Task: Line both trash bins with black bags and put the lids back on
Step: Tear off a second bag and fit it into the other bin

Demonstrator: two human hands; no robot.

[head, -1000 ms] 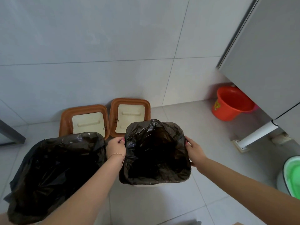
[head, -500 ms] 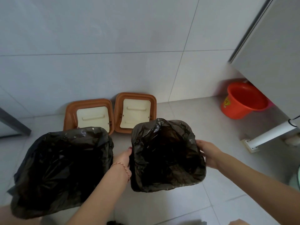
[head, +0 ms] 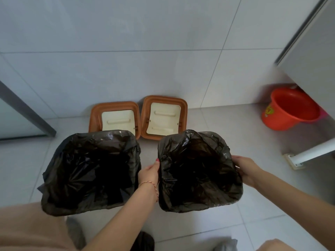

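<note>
Basically lining looks done, lids left. Nearest: both forearms reach forward and down from the bottom edge. Left hand sits in the gap between the two bins, palm against the left side of the right bin, fingers mostly hidden behind the bag edge, so can't tell whether they grip or just press. Right hand is on that bin's right side, fingers curled round the bagged rim, gripping it. Right bag is folded over the rim all round. Left bin stands just beside, bag over its rim too, loose at the left, untouched. Farther back, two orange lids lean against the wall, still off. Red bucket far right.
</note>
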